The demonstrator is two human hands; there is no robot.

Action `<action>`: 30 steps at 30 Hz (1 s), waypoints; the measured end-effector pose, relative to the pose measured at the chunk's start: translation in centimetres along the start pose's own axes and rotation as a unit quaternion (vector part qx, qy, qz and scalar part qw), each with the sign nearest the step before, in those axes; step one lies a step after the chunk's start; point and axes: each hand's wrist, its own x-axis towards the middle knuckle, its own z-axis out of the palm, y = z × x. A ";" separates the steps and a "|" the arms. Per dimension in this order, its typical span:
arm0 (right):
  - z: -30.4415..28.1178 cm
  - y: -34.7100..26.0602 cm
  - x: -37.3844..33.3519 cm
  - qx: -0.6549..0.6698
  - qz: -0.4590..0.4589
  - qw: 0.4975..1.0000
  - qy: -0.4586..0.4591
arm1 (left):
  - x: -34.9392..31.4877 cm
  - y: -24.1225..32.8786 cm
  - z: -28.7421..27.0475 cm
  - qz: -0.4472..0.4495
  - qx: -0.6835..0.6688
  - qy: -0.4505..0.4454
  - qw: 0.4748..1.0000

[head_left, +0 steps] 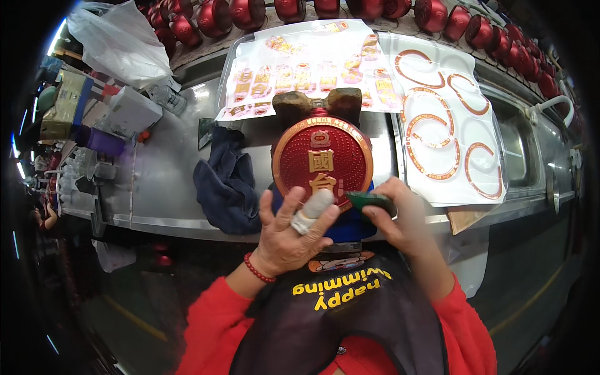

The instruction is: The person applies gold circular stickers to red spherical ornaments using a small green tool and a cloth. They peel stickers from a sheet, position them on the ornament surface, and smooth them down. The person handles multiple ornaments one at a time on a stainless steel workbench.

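Your left hand (292, 232), fingers spread, steadies the red round lid (322, 161) upright at 12 o'clock on the surface (162, 181); your right hand (400, 215) clamps a green pad (370, 201) against its lower rim.

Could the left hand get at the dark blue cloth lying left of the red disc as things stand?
Probably yes: the left hand rests against the red disc, and the dark blue cloth lies just beside it on the metal counter, uncovered, with nothing between.

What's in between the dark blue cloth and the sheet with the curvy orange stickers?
In the head view, the round red lid with gold trim stands between the dark blue cloth and the sheet of curved orange stickers, steadied by the left hand.
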 end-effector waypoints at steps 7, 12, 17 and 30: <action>-0.7 1.4 3.6 -0.021 0.067 0.996 0.055 | -3.4 1.8 3.2 -0.183 -0.094 0.068 0.976; -2.3 2.3 6.8 -0.010 0.036 0.999 -0.008 | -2.7 1.9 3.5 -0.184 -0.139 0.123 0.965; -1.7 0.7 8.6 -0.053 0.048 0.991 0.112 | -2.6 1.9 3.3 -0.211 -0.168 0.119 0.956; 1.7 -2.2 2.6 -0.108 -0.080 0.991 0.020 | -2.5 1.6 3.5 -0.272 -0.283 0.169 0.904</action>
